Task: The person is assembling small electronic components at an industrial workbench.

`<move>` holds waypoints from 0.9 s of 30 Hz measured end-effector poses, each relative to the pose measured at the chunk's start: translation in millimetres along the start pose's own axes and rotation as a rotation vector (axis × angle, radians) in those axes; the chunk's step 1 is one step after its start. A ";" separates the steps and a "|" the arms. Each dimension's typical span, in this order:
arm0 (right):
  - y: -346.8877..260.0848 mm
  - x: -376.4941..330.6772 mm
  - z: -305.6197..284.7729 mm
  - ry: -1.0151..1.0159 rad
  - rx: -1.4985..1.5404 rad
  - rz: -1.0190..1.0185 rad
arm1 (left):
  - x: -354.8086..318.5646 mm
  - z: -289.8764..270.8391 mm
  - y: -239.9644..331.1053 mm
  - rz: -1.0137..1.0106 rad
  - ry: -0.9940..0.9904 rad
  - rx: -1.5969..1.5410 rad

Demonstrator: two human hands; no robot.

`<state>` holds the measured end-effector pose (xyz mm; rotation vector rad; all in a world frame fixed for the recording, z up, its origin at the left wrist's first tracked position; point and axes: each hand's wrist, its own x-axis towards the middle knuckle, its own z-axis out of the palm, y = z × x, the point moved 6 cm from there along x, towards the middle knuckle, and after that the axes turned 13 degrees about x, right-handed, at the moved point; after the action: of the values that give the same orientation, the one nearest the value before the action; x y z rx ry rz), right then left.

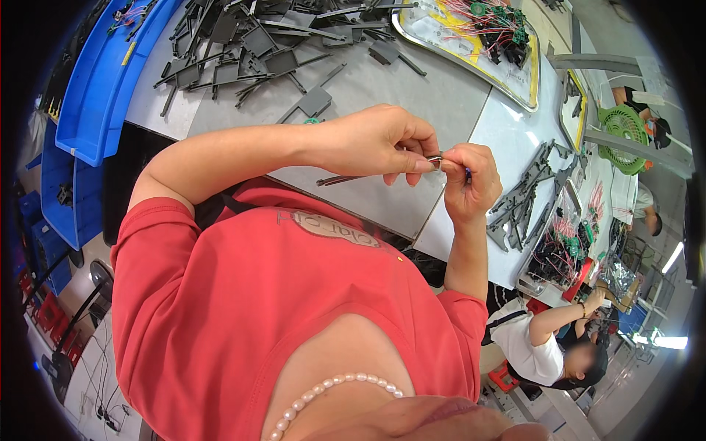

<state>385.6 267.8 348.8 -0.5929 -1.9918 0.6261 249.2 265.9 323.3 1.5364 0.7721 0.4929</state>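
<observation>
My left hand [382, 147] reaches in over the grey table, thumb and fingers closed on a thin dark strip [334, 180] that sticks out leftward below the palm. Short thin wires [435, 159] show between the fingertips of both hands. Pinched close against them is my right hand [471, 180], with a small blue bit [468, 175] showing at its fingers. The fingers hide where strip and wires meet. Behind my left wrist lies a dark plastic frame part [312, 103], with a small green round piece beside it.
Many dark plastic parts [272, 51] are heaped at the back left. A tray [529, 95] holds green boards with red wires. More dark parts [533, 191] and a wire-filled tray [566, 242] lie right. Blue bins [92, 110] stand left; a person in white [526, 342] sits right.
</observation>
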 end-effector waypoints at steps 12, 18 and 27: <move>-4.8 2.8 4.2 -0.205 -0.075 -0.162 | 1.5 2.4 -13.9 -0.075 -0.104 -0.191; 18.0 -18.3 5.0 0.145 0.366 0.445 | 0.5 -5.2 3.4 0.068 0.161 0.097; 22.0 -33.4 21.8 0.391 0.662 0.662 | -5.0 -5.0 6.9 0.203 0.361 0.350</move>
<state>384.7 259.2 304.2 -0.8694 -1.0969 1.3766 243.5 265.8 331.4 1.8897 1.0242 0.8344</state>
